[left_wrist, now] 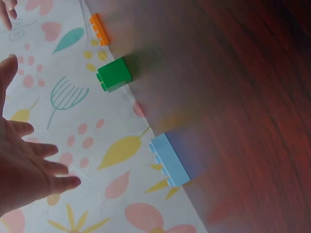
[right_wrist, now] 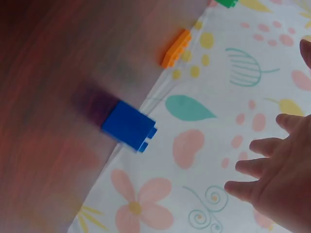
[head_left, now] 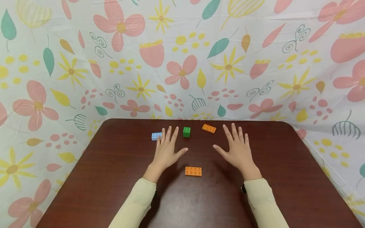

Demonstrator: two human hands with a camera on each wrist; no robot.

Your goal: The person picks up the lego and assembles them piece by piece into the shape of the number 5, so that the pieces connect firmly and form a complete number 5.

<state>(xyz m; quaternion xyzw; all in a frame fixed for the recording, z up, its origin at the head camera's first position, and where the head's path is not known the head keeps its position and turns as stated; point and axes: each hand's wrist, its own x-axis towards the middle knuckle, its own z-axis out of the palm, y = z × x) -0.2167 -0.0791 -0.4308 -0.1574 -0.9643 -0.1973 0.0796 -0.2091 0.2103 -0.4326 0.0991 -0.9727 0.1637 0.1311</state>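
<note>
Both hands hover over the table with fingers spread and nothing in them. My left hand [head_left: 166,150] is nearest to a light blue toy brick [head_left: 155,136], whose right end its fingers partly cover. My right hand [head_left: 239,152] is raised on the other side. A dark blue brick [right_wrist: 129,125] stands beyond it in the right wrist view; in the head view that hand hides it. Between the hands, farther back, are a tall green brick [head_left: 186,132] and a thin orange brick [head_left: 209,128] set at an angle. Closer to me lies another thin orange brick [head_left: 193,171], studs up.
The dark brown table [head_left: 114,177] has rounded back corners. A white cloth [head_left: 182,101] printed with flowers and leaves hangs behind its back edge and along both sides.
</note>
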